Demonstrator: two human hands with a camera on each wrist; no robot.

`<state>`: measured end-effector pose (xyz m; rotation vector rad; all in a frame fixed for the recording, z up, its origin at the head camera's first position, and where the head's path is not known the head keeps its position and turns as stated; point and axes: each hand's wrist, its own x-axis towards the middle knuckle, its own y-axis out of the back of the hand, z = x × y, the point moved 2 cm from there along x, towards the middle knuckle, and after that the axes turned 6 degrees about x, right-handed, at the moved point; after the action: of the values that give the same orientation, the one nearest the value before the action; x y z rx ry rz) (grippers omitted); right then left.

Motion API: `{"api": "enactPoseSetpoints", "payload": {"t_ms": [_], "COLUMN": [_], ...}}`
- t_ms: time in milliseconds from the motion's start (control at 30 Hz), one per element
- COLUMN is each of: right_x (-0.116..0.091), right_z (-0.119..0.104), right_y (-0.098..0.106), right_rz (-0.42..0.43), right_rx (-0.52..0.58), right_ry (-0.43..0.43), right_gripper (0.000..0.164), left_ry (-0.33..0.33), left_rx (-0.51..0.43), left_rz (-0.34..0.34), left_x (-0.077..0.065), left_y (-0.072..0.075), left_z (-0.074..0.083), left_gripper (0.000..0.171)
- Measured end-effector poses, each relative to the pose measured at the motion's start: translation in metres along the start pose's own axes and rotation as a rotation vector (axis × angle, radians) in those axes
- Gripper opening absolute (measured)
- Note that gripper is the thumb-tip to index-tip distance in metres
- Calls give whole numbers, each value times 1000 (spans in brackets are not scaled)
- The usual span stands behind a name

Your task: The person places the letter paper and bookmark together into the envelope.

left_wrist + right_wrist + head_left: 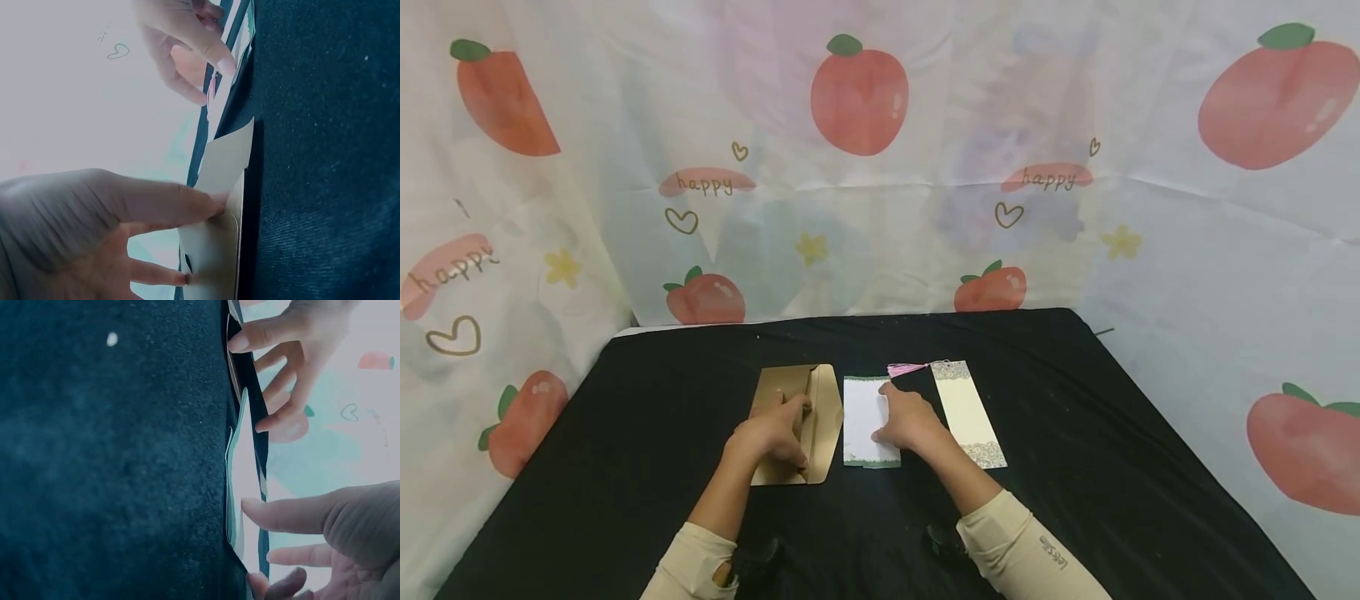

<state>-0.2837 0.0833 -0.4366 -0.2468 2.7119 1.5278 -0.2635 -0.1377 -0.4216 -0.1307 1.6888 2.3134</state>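
On the left we see the left hand (771, 433), which rests over the gold, flat paper envelope (786, 379). Its thumb and fingers are spread and touch the envelope near its mouth; whether they pinch the paper, we cannot tell. The envelope's pointed flap (831, 425) is unfolded and looks to the right.

Just beside this flap, with only a narrow strip of black cloth (647, 433) between, lies the white rectangular paper card with green patterned borders (860, 425). Its long axis runs away from the person, about parallel with the envelope's mouth. This is the relation we judge most important: the card is to the right of the left hand, and the right hand (912, 419) is clearly the nearer one.

That right hand comes over the card's right side, half open, with the thumb touching the white surface; we do not see a firm hold.

Farthest right, partly behind the right forearm, lies the long cream bookmark with patterned ends (961, 404) and a pink tassel (906, 368).
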Motion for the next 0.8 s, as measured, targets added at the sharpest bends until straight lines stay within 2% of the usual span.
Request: {"api": "enactPoseSetpoints", "payload": {"t_ms": [100,333,500,633,800], "right_x": [-1,-4,-4,-1,2], "right_z": [0,-3,-3,1,4], "right_y": [0,-9,-13,-12,-2], "right_rz": [3,20,-7,-41,-40], "right_rx": [-11,17,26,38,61], "right_ry": [-10,-31,-35,3,85], "right_gripper": [74,93,96,83,51], "left_ry": [11,26,32,32,30], "left_rx": [-10,-10,0,6,1], "left_rz": [-8,10,13,15,17], "left_x": [-1,1,0,0,-1], "left_y": [0,-1,-3,-2,-1], "left_z": [0,1,1,2,2], "left_gripper": [87,87,89,89,90]}}
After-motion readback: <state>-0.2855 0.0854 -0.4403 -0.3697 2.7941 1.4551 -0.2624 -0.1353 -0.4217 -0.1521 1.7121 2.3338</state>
